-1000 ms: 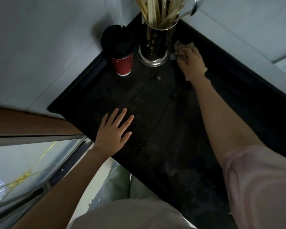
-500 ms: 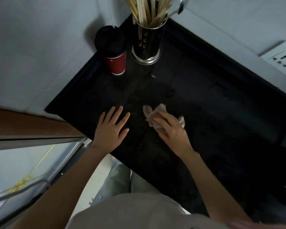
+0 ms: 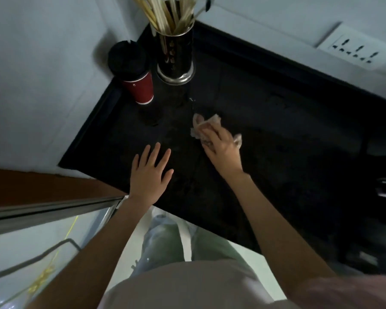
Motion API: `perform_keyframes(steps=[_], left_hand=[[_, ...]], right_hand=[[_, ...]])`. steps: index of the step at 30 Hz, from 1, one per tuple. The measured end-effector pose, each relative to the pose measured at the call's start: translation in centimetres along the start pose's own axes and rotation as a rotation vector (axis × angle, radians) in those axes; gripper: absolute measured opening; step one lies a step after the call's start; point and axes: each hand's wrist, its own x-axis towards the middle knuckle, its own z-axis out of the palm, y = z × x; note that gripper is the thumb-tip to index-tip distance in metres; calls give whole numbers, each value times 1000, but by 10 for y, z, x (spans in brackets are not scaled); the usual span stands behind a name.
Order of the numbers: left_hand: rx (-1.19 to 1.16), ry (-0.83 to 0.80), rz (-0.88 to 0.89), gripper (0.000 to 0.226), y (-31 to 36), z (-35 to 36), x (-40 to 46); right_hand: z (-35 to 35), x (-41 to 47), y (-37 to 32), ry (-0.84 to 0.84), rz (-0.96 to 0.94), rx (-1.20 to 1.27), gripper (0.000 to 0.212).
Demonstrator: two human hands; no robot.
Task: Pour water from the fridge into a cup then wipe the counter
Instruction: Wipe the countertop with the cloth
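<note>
- Cloth (image 3: 206,126), pale and crumpled, lies on the black counter (image 3: 276,134) a little above the middle of the frame, bunched under the right hand (image 3: 221,148).
- The right hand presses down on the cloth, its fingers (image 3: 210,136) bent over the folds and gripping them; cloth edges show past the fingertips and beside the knuckles.
- The left hand (image 3: 151,172) rests flat on the counter just left of centre, fingers straight and spread apart, holding nothing, near the right hand but not touching it.
- A red cup (image 3: 140,88) with a black lid (image 3: 127,59) stands upright in the upper-left corner of the counter, against the wall.
- Just right of the cup stands a metal holder (image 3: 175,61) full of pale sticks (image 3: 165,12).
- A wall socket (image 3: 357,49) sits at the upper right.
</note>
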Motion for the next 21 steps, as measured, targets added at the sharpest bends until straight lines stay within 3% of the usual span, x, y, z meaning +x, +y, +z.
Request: perform_keyframes(steps=[5,9,15,17,21], left_hand=[[14,2,36,57,-3,1,0],[5,-9,82,58,-8,-2,0],[10,-44,90,59,-6,-5,0],[5,-49,110,58,-8,-7,0],[6,10,188,54,-22,-13,-9]], right_hand=[[7,-112,-28,-14,-73,70,35],[-9,-163,-13,52,125,-3,37],[-14,-113,-16,180,492,-74,40],[0,-95,-37,181,497,-104,41],[31,-96,-88,170,339,-91,42]])
